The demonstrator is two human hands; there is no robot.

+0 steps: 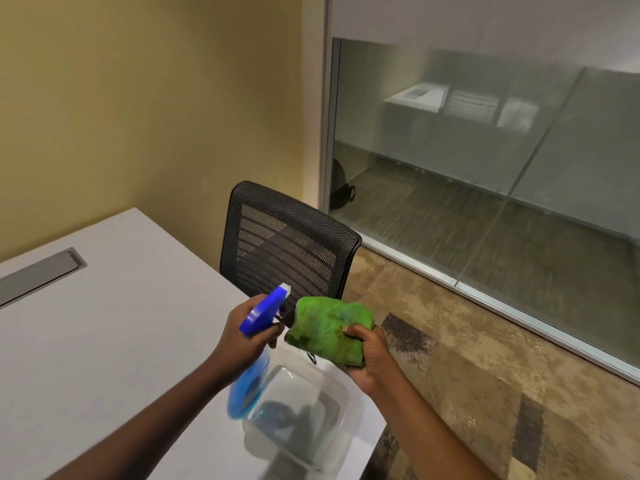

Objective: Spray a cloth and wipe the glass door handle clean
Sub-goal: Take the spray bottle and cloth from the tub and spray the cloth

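My left hand (242, 336) grips a spray bottle (264, 311) with a blue trigger head and a clear body holding blue liquid; its white nozzle points right at a bunched green cloth (323, 329). My right hand (369, 358) clutches that cloth from below and the right. Both are held above the near right corner of a white table (114, 341). Nozzle and cloth are a short gap apart. No door handle is in view.
A clear plastic bin (332, 420) holding dark items stands on the table corner below my hands. A black mesh office chair (287, 244) is pushed against the table's far side. A glass wall (485, 168) with a metal frame runs along the right, above patterned carpet (485, 375).
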